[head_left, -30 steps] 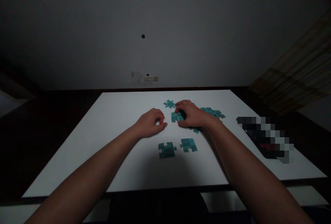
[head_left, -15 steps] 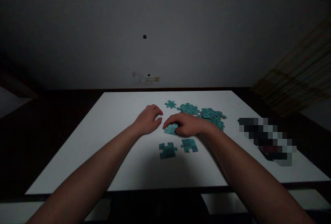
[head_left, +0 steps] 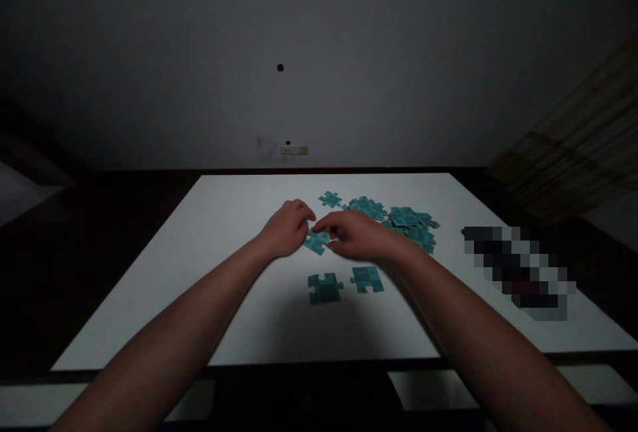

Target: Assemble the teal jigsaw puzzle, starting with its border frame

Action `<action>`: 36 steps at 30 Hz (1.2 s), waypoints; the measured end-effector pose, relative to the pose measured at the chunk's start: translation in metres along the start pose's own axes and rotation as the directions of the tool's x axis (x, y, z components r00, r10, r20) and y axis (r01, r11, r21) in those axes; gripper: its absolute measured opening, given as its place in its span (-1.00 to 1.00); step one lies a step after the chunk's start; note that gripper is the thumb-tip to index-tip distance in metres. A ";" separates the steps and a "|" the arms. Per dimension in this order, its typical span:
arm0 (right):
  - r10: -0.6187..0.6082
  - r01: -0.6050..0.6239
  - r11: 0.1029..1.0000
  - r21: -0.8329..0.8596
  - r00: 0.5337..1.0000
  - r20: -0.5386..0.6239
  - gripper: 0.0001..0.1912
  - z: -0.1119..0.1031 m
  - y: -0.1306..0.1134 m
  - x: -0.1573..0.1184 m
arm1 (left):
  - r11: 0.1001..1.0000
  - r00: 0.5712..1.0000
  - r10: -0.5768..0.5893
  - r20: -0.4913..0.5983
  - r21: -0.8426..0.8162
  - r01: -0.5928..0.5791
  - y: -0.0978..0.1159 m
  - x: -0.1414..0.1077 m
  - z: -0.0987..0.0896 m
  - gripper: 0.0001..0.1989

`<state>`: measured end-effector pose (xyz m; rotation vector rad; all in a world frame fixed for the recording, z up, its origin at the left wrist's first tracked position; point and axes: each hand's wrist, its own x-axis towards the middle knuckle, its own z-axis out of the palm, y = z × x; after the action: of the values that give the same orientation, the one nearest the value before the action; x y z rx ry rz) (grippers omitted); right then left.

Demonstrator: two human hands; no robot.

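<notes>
A teal jigsaw puzzle piece (head_left: pixel 316 241) is between my two hands, tilted, above the middle of the white table. My right hand (head_left: pixel 356 234) grips its right side, index finger at the top corner and thumb at the lower right. At its left edge is my left hand (head_left: pixel 288 227), fingers curved and thumb against the piece; part of that thumb is hidden. Nearer to me, two separate pieces lie flat: a darker puzzle piece (head_left: pixel 323 289) and, to its right, another puzzle piece (head_left: pixel 367 280).
Beyond my right hand lies a heap of teal puzzle pieces (head_left: pixel 411 218), with a smaller pile (head_left: pixel 366 207) beside it. A single piece (head_left: pixel 329 199) lies farther back. A blurred-out dark object (head_left: pixel 516 272) rests on the right of the white table (head_left: pixel 174 272).
My right hand has moved slightly left and away from me, carrying the puzzle piece against my left hand. The piece has turned and tilted. My left hand has hardly moved.
</notes>
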<state>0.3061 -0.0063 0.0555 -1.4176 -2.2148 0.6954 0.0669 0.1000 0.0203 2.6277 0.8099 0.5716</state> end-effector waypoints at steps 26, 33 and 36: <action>0.262 -0.306 0.951 -0.038 0.867 -0.423 -0.67 -0.059 0.079 -0.018 | 0.987 0.990 0.083 0.112 -0.145 -0.066 0.011 -0.004 -0.008 -0.79; 0.359 -0.294 0.932 0.210 0.814 -0.457 -0.65 -0.052 0.081 -0.013 | 0.985 0.989 0.084 0.121 -0.161 -0.064 0.010 -0.006 -0.010 -0.82; 0.358 -0.276 0.931 0.238 0.817 -0.453 -0.63 -0.052 0.081 -0.013 | 0.985 0.989 0.081 0.126 -0.162 -0.060 0.010 -0.006 -0.011 -0.82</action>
<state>0.3992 0.0202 0.0461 -1.6777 -1.5131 0.5266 0.0617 0.0906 0.0325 2.5259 0.6075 0.4549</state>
